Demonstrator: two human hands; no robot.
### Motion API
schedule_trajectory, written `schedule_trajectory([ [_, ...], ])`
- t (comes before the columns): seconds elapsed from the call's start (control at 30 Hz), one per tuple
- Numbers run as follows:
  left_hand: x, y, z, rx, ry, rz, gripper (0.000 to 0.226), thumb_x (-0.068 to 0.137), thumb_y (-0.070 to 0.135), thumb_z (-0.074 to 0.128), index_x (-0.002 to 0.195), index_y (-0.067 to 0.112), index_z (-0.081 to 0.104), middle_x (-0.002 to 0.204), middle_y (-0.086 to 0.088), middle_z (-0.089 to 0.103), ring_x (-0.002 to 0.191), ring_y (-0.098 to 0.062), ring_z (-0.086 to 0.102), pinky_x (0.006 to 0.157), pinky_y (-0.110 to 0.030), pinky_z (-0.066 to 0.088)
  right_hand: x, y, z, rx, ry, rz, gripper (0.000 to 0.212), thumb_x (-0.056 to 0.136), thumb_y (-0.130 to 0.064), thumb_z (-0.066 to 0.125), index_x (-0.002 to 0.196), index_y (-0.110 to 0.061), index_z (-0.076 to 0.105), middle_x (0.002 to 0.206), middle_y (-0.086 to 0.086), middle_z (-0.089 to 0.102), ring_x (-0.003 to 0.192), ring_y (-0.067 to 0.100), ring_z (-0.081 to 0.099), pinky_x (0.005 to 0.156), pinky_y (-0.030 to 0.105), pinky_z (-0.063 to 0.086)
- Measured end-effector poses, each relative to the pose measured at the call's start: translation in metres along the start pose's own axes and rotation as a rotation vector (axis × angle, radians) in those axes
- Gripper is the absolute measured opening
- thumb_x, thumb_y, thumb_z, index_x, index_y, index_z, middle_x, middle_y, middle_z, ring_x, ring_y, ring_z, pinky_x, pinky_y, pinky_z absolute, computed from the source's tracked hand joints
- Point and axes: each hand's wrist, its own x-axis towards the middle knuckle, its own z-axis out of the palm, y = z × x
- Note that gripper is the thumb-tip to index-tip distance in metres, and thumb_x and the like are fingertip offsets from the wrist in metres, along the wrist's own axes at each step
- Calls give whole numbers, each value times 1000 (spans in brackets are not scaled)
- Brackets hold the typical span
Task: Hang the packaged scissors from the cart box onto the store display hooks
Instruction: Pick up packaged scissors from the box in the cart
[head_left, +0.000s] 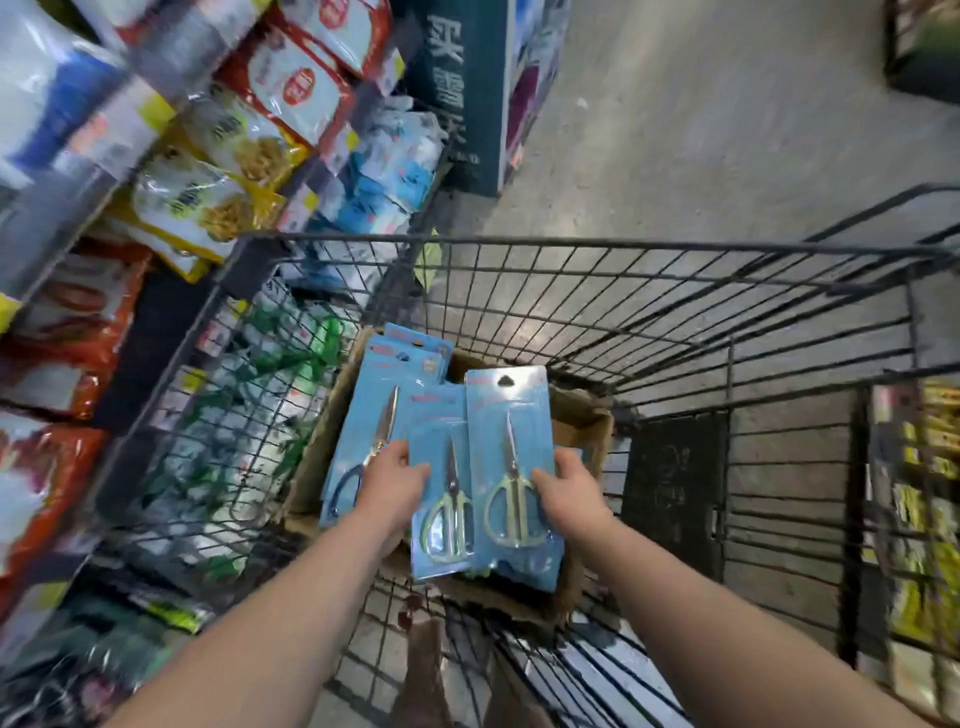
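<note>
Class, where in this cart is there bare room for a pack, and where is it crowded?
Bare wire floor: between the cardboard box and the right wall of the cart, and on the box's near side. Crowded: the box, full of packaged scissors.

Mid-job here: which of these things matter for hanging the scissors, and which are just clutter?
Job: blue-carded scissors packs, held by left hand and right hand; brown cardboard box; black wire cart.
Just there: yellow snack bags; red-and-white pouches; dark blue pillar sign; grey concrete floor.
</note>
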Motion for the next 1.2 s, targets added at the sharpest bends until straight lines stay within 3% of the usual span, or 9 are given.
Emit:
schedule_trajectory([
  [0.13, -38, 25, -41, -85, 112, 15, 27, 85, -7, 49, 101, 10, 60, 94, -9, 62, 73, -18, 56, 50, -16, 44, -31, -44, -2, -44, -26, -132, 29, 93, -14, 48, 122, -8, 48, 113, 12, 59, 99, 27, 58, 84, 34, 46],
  [0.23, -65, 34, -72, -181, 166, 13, 29, 86, -7, 48, 110, 2, 61, 101, -13, 66, 73, -20, 59, 53, -24, 42, -56, -73, 6, -88, -83, -232, 26, 93, -15, 49, 118, -12, 50, 105, 8, 61, 96, 28, 61, 86, 40, 50],
  [0.4, -109, 31, -126, -300, 329, 23, 22, 84, -5, 50, 87, 11, 65, 94, -16, 68, 75, -27, 62, 64, -40, 50, -101, -113, 30, -159, -192, -412, 26, 92, -13, 49, 118, -12, 52, 110, 9, 62, 103, 28, 60, 89, 37, 48],
  [0.53, -155, 17, -169, -392, 474, 15, 17, 88, -2, 50, 96, 13, 53, 82, -3, 60, 67, -16, 55, 54, -26, 40, -143, -133, 60, -263, -307, -529, 24, 93, -16, 46, 116, -14, 52, 108, 13, 64, 99, 33, 62, 88, 45, 50],
  [0.6, -178, 2, -192, -408, 524, 23, 17, 87, 2, 52, 99, 14, 55, 90, -6, 65, 73, -18, 59, 61, -30, 47, -166, -141, 79, -306, -356, -584, 23, 94, -17, 46, 116, -12, 52, 106, 13, 64, 98, 32, 61, 82, 40, 50],
  [0.7, -212, -30, -228, -439, 613, 30, 20, 83, 1, 56, 99, 9, 65, 102, -13, 70, 81, -24, 66, 74, -36, 53, -207, -143, 111, -362, -430, -662, 25, 95, -19, 48, 117, -10, 51, 108, 8, 61, 101, 29, 60, 87, 41, 48],
  [0.9, -305, -119, -281, -553, 787, 59, 21, 81, -4, 54, 92, 11, 65, 80, -9, 69, 62, -7, 65, 61, -23, 55, -304, -107, 183, -463, -535, -803, 25, 93, -17, 50, 117, -9, 51, 107, 8, 60, 95, 23, 57, 77, 32, 44],
  [1.03, -372, -208, -313, -633, 867, 25, 21, 82, 3, 54, 98, 13, 63, 93, -14, 72, 81, -34, 69, 77, -46, 56, -382, -61, 237, -507, -648, -882, 26, 93, -13, 50, 119, -10, 51, 101, 1, 56, 91, 17, 53, 76, 26, 38],
  [1.2, -443, -330, -345, -710, 1042, -11, 31, 75, 6, 52, 100, 17, 66, 88, -15, 73, 82, -37, 70, 73, -52, 56, -470, 4, 301, -602, -773, -953, 29, 92, -11, 51, 120, -8, 51, 107, 6, 60, 89, 17, 54, 73, 23, 39],
])
